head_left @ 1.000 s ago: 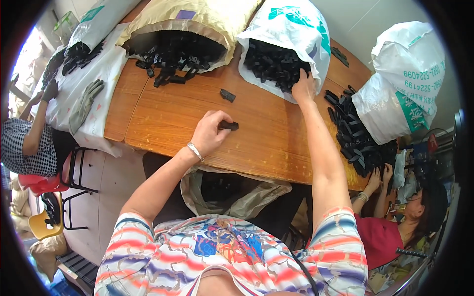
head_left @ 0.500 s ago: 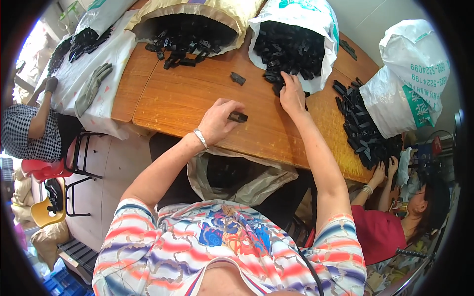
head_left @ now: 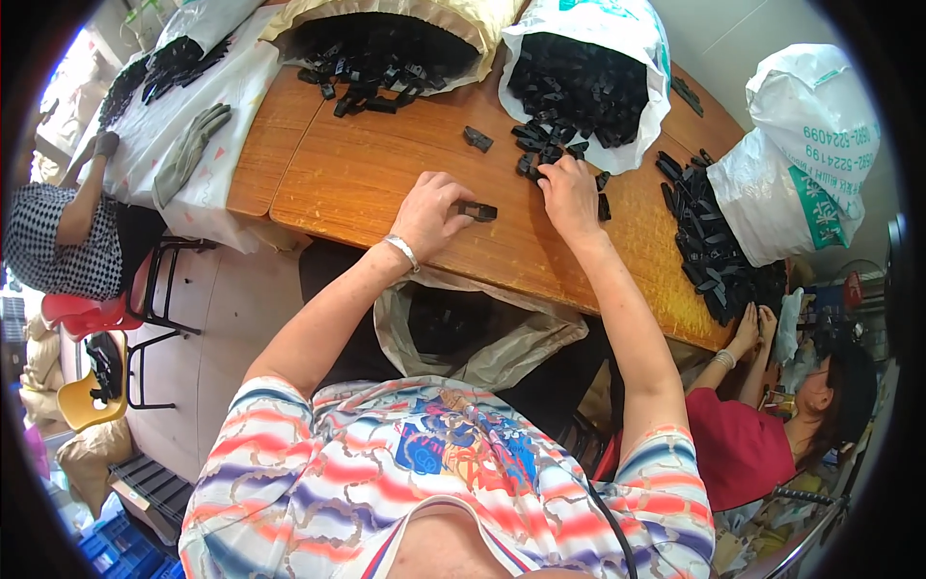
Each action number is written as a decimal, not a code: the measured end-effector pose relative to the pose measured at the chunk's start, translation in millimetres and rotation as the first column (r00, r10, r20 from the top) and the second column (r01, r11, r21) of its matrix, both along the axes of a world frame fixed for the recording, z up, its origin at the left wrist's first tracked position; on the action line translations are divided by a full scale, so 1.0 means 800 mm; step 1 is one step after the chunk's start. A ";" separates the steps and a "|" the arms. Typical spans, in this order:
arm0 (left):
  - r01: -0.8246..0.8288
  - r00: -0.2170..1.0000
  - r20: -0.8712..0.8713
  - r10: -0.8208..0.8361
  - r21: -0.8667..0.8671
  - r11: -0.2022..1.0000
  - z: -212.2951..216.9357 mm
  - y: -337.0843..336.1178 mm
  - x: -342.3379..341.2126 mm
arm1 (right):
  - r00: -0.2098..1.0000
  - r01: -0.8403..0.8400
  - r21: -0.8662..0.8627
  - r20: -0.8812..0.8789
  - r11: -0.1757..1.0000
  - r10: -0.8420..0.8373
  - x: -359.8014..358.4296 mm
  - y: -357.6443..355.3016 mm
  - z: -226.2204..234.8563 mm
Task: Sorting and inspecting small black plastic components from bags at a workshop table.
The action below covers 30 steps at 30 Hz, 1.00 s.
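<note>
Over the near part of the wooden table (head_left: pixel 386 164), my left hand (head_left: pixel 431 220) is closed around a small black plastic piece (head_left: pixel 479 211), whose end sticks out past the fingers. Further right, my right hand (head_left: pixel 572 200) has its fingers bent and pinched at the near edge of a small heap of black plastic pieces (head_left: pixel 540 137). One piece seems to be between those fingertips, partly hidden. The heap spills from the mouth of a white sack (head_left: pixel 658 121) full of the same pieces. A single loose piece (head_left: pixel 476 139) lies between the sack and my left hand.
A tan sack (head_left: pixel 490 34) of black pieces lies at the back left. An open bag (head_left: pixel 391 333) hangs at the table's near edge before me. At right, a co-worker's hands (head_left: pixel 752 333) touch a pile of black strips (head_left: pixel 704 241). Another person (head_left: pixel 68 241) works at left.
My right hand has drawn back toward me from the sack mouth, baring more of the heap. My left hand keeps its piece in nearly the same place. The whole view has shifted slightly.
</note>
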<state>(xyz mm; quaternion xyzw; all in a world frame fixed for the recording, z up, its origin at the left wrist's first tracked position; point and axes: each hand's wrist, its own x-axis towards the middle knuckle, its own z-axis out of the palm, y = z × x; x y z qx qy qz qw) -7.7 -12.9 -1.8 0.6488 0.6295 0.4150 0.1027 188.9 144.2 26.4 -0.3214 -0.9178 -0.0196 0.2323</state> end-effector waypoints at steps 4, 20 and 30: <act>0.002 1.000 -0.011 -0.002 -0.018 1.000 0.000 0.001 -0.003 | 0.999 0.003 -0.151 0.046 0.989 0.004 -0.015 -0.008 0.014; -0.022 1.000 -0.016 0.021 -0.029 0.999 -0.001 0.001 0.000 | 0.999 0.040 -0.331 0.011 0.943 -0.039 -0.015 -0.066 0.017; -0.024 0.999 -0.033 0.024 -0.005 1.000 -0.004 0.004 0.000 | 0.964 -0.226 -0.297 -0.205 0.928 0.170 -0.041 -0.089 -0.002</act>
